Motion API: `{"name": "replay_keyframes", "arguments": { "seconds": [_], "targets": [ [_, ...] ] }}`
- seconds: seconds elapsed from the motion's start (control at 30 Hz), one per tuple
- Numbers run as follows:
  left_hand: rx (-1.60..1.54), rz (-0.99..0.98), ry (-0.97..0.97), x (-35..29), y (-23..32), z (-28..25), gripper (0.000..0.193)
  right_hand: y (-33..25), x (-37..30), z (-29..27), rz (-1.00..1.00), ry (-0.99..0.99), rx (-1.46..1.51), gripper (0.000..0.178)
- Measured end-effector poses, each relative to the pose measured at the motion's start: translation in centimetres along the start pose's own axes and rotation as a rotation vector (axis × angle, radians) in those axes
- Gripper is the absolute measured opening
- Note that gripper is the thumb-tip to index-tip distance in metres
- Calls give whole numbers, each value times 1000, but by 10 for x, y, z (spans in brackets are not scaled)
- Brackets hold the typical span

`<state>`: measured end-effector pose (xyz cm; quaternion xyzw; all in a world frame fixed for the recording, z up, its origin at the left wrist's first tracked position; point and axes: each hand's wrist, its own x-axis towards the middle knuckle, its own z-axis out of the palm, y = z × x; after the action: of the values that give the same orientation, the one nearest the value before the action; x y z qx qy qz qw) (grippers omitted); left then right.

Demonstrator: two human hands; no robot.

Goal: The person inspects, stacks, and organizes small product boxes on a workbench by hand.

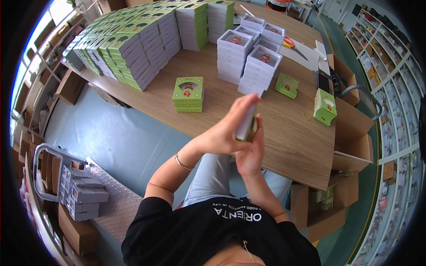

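Above the table's near edge, my left hand (225, 127) and my right hand (251, 153) press a small flat box (245, 126) between them. The box stands on edge, showing a white side and some green; my fingers hide most of it. Ahead and to the left sits a short stack of green window boxes (188, 94). Just beyond my hands rise stacks of white boxes with clear lids (262, 66), a red item visible inside the top ones. A flat green sleeve (287, 85) lies to their right.
Many green-and-white boxes (146, 44) are piled at the far left. Scissors (294, 46) lie at the back right, and more green sleeves (325, 107) near the right edge. Open cartons (326, 217) stand right of the table; a trolley (108, 186) is at the left.
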<state>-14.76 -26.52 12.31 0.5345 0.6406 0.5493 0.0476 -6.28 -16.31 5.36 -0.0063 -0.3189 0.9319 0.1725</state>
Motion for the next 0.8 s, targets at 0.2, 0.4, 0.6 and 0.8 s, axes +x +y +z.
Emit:
{"name": "replay_keyframes", "arguments": {
  "seconds": [0.2,0.4,0.6,0.8],
  "targets": [
    [82,49,28,-6,0,-3,123,-26,9,9,-147,73,-284,55],
    [151,-36,-26,-11,-2,-3,123,-24,10,3,-107,108,-344,58],
    [374,-141,-5,-20,-2,-25,123,-20,24,9,-41,-37,-456,78],
    [80,-201,258,-38,-43,-105,121,-35,78,20,-87,-327,-675,76]
  ]
}}
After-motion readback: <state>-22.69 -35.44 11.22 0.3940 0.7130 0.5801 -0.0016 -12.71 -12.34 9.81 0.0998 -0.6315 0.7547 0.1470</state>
